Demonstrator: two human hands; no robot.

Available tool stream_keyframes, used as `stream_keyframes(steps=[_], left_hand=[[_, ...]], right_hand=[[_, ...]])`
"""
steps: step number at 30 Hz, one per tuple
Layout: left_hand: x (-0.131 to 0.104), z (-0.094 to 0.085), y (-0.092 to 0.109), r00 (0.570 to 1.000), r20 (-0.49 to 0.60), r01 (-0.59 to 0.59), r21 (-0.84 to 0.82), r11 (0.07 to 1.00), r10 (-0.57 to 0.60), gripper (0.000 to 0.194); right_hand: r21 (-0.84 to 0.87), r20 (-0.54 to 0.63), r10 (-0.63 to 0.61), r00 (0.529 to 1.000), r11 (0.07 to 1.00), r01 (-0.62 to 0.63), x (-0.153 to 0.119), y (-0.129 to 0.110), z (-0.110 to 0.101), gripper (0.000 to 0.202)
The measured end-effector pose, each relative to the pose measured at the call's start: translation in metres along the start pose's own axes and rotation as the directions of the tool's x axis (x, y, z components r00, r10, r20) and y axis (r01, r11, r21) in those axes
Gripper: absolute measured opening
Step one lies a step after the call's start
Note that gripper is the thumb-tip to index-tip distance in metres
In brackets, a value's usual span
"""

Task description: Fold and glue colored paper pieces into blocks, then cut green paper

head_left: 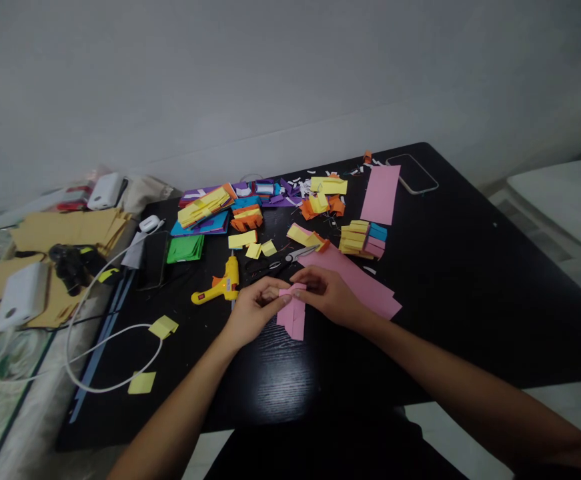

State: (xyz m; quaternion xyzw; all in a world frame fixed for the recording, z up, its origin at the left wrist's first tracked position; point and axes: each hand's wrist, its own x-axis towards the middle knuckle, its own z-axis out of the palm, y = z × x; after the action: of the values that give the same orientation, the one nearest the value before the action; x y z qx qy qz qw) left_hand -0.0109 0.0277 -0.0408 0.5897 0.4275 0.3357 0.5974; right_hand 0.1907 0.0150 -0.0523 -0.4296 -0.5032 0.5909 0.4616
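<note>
Forearms (185, 393), left grip (253, 312), right grip (334, 297) on pink paper (294, 321) (scissors (300, 253) beyond).

Well off to the right of my fingers (275, 307), past the edge of the table (480, 300), stands a white seat (565, 193); a pale-rimmed phone (413, 172) lies ahead and to their right, near the far edge. Away to the left of my fingers a white cable (96, 390) loops about, with a dark flat device (153, 259) and a small white case (150, 223) near it. Farther left lie brown papers (70, 230), a black-and-yellow gadget (73, 263) and a white box-shaped device (23, 297), while a pale wall (290, 80) rises ahead of my fingers
</note>
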Motion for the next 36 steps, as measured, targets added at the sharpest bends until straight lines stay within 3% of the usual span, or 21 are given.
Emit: stream_keyframes(steps=[8, 18, 27, 30, 36], left_hand=[[0.0007, 0.0015, 0.0035, 0.996, -0.066, -0.059, 0.025, 0.998, 0.061, 0.021], [0.0, 0.0053, 0.0059, 0.99, -0.089, -0.106, -0.001, 0.994, 0.105, 0.02], [0.0004, 0.0057, -0.0003, 0.993, -0.11, -0.041, -0.079, 0.996, 0.032, 0.031], [0.0, 0.0058, -0.0022, 0.996, -0.087, -0.042, -0.085, 0.996, 0.034, 0.033], [0.0019, -0.0003, -0.001, 0.999, 0.012, 0.037, -0.069, 0.997, -0.036, 0.047]], right_hand=[[0.026, 0.01, 0.061, 0.998, 0.998, -0.061, -0.0005, -0.0023, 0.0007, 0.019], [0.063, 0.017, 0.035, 0.999, 0.997, -0.036, -0.0004, -0.0024, 0.0025, 0.017], [0.076, -0.005, 0.116, 0.993, 0.99, -0.116, -0.0002, -0.0036, 0.0013, 0.025], [0.082, 0.001, 0.123, 0.992, 0.989, -0.123, 0.0, -0.0029, 0.0004, 0.028], [0.116, -0.092, 0.101, 0.991, 0.989, -0.09, 0.002, -0.0018, -0.0044, 0.028]])
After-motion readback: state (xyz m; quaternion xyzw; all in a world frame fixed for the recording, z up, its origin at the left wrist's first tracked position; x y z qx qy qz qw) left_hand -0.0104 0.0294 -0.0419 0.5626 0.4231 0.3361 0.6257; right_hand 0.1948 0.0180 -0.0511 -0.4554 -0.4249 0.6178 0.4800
